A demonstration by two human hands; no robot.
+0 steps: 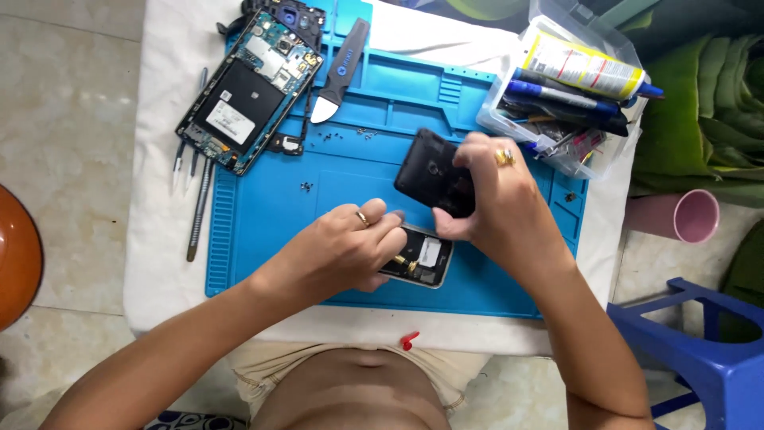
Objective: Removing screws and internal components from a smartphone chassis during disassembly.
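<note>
While the opened phone [420, 259] is pressed down by the left hand [342, 251] near the blue mat's [263, 215] front edge, its black back cover [434, 171] is pinched by the right hand [493, 195].

- The left hand [344, 248] covers much of the opened silver-framed phone [422, 261].
- The right hand [497, 203] hides the lower corner of the black plastic back cover [430, 171].
- Tiny dark specks, perhaps screws [306, 186], are too small to identify.
- The orange round object [16, 255] is cut off by the left edge.
</note>
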